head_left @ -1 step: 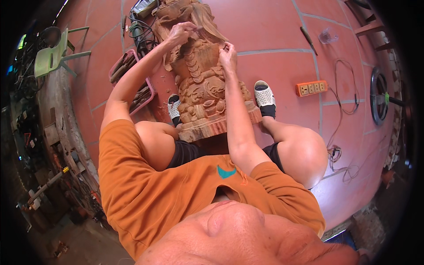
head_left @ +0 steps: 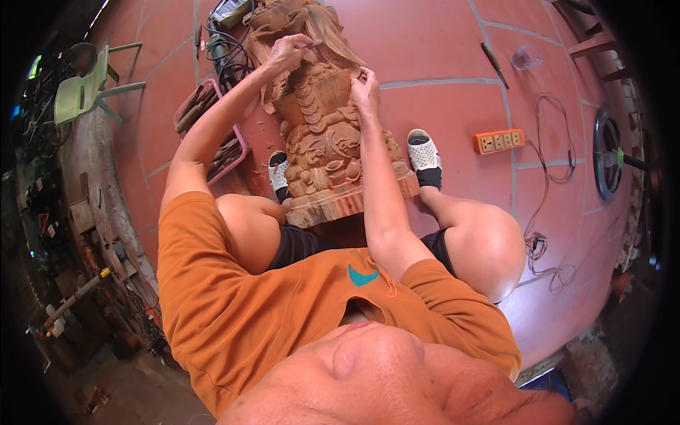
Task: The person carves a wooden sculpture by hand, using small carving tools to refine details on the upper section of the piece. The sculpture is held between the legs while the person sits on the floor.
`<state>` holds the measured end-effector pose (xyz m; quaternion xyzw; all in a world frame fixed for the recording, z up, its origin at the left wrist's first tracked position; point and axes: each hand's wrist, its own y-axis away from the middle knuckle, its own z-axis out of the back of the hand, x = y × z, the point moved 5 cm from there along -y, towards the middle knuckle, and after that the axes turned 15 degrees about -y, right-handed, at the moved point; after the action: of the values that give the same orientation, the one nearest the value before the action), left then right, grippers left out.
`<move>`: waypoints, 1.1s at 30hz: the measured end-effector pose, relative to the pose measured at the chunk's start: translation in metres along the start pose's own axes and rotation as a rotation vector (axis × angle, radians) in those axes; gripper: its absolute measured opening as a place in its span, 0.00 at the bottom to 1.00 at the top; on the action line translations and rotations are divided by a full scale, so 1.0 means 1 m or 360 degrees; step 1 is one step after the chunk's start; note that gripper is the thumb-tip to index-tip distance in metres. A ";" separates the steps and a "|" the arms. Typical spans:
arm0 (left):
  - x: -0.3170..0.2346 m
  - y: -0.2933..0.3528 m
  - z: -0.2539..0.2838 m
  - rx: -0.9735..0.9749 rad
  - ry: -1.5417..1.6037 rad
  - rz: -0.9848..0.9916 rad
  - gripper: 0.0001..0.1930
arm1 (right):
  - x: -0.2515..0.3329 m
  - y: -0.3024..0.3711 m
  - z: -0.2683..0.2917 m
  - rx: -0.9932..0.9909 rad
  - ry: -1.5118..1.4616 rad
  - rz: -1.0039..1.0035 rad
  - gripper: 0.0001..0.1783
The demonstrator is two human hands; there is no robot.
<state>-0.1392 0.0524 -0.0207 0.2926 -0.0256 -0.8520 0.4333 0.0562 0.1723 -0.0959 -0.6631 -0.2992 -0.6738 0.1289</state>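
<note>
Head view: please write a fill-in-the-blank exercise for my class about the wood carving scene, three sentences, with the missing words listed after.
1. The carved wooden statue stands on the floor between the person's two ____.
2. The left hand rests near the statue's ____ end.
3. The orange power strip lies on the red ____ floor, apart from the right hand on the statue.

Missing words: feet; top; tiled

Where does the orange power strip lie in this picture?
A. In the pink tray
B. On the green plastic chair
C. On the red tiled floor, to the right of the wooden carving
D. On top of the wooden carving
C: the orange power strip lies flat on the red tiled floor, right of the wooden carving and beyond the white shoe.
</note>
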 end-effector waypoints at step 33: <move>-0.057 0.014 0.008 -0.0106 -0.0847 -0.0583 0.14 | -0.005 -0.010 -0.005 0.0009 -0.0080 -0.0149 0.18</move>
<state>-0.1078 0.0849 0.0171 0.0449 -0.0571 -0.9628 0.2604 0.0465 0.1765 -0.1028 -0.6647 -0.3350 -0.6615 0.0916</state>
